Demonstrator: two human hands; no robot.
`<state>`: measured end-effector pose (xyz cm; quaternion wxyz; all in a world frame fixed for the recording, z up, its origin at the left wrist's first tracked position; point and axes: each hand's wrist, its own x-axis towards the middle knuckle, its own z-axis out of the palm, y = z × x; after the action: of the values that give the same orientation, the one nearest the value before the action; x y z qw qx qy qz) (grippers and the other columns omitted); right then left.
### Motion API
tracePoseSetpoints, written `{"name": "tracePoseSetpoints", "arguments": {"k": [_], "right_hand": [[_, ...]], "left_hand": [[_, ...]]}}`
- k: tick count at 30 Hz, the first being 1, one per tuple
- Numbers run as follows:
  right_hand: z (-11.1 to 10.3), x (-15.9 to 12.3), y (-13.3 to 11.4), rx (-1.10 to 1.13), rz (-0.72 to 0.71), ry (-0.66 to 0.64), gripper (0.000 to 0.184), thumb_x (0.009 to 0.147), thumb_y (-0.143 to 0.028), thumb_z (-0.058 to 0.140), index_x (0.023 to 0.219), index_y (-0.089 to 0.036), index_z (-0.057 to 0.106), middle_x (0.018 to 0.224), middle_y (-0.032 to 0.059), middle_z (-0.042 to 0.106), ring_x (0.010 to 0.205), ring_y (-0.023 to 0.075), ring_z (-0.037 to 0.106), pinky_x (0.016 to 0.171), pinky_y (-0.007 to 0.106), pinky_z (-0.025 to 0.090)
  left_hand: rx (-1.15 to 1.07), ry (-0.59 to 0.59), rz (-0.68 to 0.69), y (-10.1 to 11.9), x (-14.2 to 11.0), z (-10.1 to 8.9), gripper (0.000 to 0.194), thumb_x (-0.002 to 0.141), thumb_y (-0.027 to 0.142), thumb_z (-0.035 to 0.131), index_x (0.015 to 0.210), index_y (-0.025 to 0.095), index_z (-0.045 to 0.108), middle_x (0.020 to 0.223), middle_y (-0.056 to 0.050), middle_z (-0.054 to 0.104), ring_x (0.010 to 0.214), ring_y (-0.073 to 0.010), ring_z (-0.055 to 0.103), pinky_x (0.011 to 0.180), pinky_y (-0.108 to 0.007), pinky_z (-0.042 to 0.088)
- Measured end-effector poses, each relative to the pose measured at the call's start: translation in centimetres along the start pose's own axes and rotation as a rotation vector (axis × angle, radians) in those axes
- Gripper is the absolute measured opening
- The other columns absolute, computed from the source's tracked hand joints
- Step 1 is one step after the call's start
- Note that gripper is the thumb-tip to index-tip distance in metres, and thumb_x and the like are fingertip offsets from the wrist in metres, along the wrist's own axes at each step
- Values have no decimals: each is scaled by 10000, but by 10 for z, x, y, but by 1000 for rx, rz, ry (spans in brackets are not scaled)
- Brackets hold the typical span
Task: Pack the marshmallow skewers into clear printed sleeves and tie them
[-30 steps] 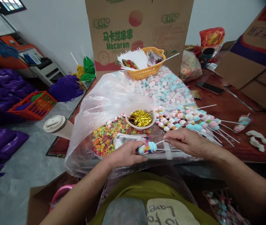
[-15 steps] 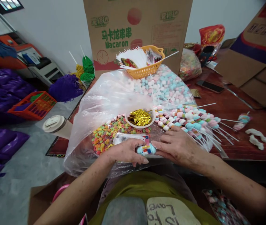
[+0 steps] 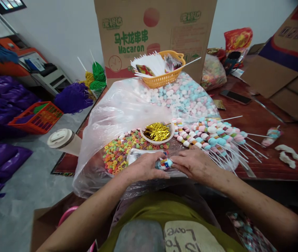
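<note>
Between my hands is a marshmallow skewer in a printed clear bag, blue at its right end. My left hand is closed around its left part and hides much of it. The fingertips of my right hand pinch at its right end; what exactly they grip there is partly hidden. Flat printed bags lie just beyond my left hand. Past my right hand lies a pile of marshmallow skewers with white sticks pointing right. A white bowl of gold twist ties stands beyond both hands.
Colourful ring candies and loose marshmallows lie on a large clear plastic bag. Behind it, a yellow basket holds white sticks, before a cardboard box. A lidded cup stands left; a phone lies right.
The bagged skewer has turned and shifted slightly up between my hands, with less of it showing. My left hand covers more of it, and my right fingertips have drawn in at its end.
</note>
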<state>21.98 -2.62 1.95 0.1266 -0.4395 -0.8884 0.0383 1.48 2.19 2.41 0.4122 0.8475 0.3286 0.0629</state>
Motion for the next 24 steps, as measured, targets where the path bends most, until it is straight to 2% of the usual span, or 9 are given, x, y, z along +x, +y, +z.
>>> {"name": "tracePoseSetpoints", "arguments": {"k": [4, 7, 14, 19, 24], "right_hand": [[3, -2, 3, 68, 5, 9, 265, 917, -310, 390, 914, -215, 638, 753, 20, 657, 680, 119, 560, 598, 252, 265], [5, -2, 2, 85, 19, 28, 262, 917, -301, 394, 906, -212, 640, 788, 20, 665, 715, 120, 574, 606, 250, 277], [4, 0, -2, 92, 28, 27, 266, 902, -284, 415, 804, -186, 643, 726, 28, 654, 690, 125, 565, 588, 252, 274], [5, -1, -5, 107, 28, 34, 244, 900, -273, 419, 811, -186, 629, 745, 26, 653, 692, 128, 561, 597, 247, 270], [10, 0, -7, 88, 42, 42, 233, 886, -269, 444, 763, -180, 620, 703, 15, 644, 647, 124, 549, 575, 256, 254]], "left_hand": [[-53, 204, 90, 5, -7, -1, 209, 838, 287, 499, 952, 166, 627, 875, -20, 667, 800, -138, 588, 759, -235, 431], [23, 252, 124, 5, -7, -2, 160, 822, 220, 506, 874, 171, 649, 834, -24, 683, 775, -135, 602, 750, -238, 436], [594, 222, 218, 12, -1, -4, 161, 800, 202, 501, 766, 180, 657, 792, -53, 654, 802, -187, 584, 775, -336, 375], [565, 149, 223, 16, -2, -8, 178, 820, 205, 475, 830, 195, 652, 828, -35, 647, 813, -168, 574, 744, -304, 354], [624, 94, 197, 13, 0, -10, 156, 801, 203, 492, 766, 187, 644, 791, -33, 640, 774, -176, 571, 707, -308, 334]]}}
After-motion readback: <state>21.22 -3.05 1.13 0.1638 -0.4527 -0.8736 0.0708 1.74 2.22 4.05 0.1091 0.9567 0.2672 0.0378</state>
